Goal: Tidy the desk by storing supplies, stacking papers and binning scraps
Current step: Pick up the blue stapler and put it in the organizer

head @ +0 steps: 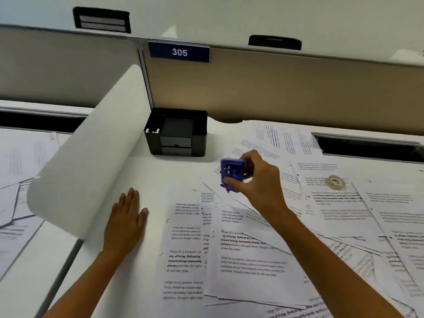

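Right hand (257, 180) gripped purple tool (231, 174), left hand (126, 216) flat on counter (160, 171); should lower tool squarely into open bay of organiser (176, 145)

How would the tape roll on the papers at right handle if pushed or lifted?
The tape roll lies flat, so it should slide rather than roll. Small and ring-shaped, probably light. The loose papers beneath may shift with it.

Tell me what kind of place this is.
Probably an office cubicle: a partition wall bearing a 305 sign, a black desk organizer, and printed papers strewn over the desk.
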`<state>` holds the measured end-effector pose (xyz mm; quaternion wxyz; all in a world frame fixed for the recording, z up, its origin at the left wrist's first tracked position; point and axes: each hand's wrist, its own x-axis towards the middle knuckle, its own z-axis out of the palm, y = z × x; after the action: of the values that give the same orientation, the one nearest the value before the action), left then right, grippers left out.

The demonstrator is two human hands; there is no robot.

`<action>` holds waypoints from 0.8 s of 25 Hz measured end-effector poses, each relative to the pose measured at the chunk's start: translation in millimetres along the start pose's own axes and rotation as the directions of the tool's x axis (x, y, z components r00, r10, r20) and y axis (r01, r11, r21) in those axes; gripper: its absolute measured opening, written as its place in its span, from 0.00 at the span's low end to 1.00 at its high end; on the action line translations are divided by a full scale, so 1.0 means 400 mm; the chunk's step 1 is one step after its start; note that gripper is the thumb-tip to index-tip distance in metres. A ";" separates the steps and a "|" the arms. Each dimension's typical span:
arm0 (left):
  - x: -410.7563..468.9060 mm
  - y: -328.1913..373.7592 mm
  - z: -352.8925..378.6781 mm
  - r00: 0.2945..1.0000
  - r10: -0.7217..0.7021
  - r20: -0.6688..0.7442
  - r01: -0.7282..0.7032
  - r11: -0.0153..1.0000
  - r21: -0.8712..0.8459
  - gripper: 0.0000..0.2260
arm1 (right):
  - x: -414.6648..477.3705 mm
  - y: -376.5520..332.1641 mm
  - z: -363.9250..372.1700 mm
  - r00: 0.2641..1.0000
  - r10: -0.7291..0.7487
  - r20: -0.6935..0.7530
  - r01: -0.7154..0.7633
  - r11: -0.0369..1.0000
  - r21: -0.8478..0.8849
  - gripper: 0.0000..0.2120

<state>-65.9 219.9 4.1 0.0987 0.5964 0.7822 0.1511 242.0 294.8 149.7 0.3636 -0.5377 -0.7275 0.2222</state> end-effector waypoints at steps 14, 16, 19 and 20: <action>0.005 -0.013 0.023 0.991 0.011 -0.135 -0.004 0.999 0.050 0.27 | 0.426 -0.157 0.292 0.981 -0.153 -0.117 0.171 0.972 0.160 0.22; 0.007 -0.014 0.022 0.991 0.006 -0.133 0.000 0.999 0.044 0.27 | 0.512 -0.173 0.324 0.980 -0.173 -0.094 0.185 0.973 0.137 0.22; 0.007 -0.014 0.024 0.992 0.003 -0.123 0.001 0.999 0.039 0.27 | 0.623 -0.181 0.376 0.984 -0.176 -0.001 0.176 0.983 0.059 0.21; 0.007 -0.013 0.023 0.992 0.003 -0.123 0.001 1.000 0.031 0.27 | 0.654 -0.180 0.393 0.985 -0.172 0.030 0.171 0.985 0.036 0.21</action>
<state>-68.4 222.5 -6.1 0.0409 0.5876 0.7888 0.1755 35.5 529.1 176.9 0.3780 -0.4632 -0.7732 0.2112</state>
